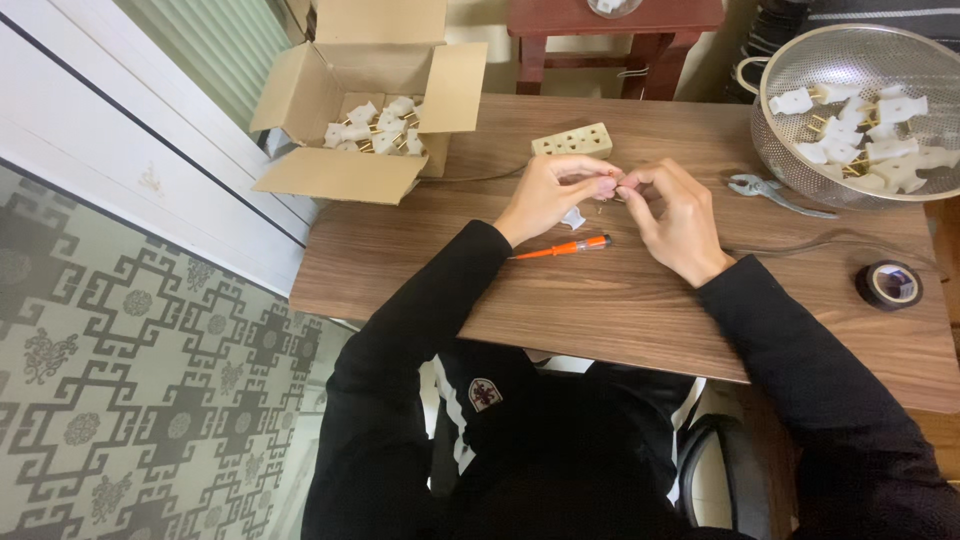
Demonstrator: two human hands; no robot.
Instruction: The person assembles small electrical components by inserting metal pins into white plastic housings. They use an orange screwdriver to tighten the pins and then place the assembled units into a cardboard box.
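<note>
Assembly step: your left hand (545, 195) and right hand (675, 215) pinch a small white plug part (574, 217) together above the desk (620, 290), beyond the orange screwdriver (562, 247); next, I judge, fine fingertip fitting.

Soft, even daylight is falling across the wooden table (620, 290), casting only faint shadows under the hands. A mild sheen is showing on the metal colander (860, 60) at the far right corner. Focus is holding throughout; edges are bending slightly.
</note>
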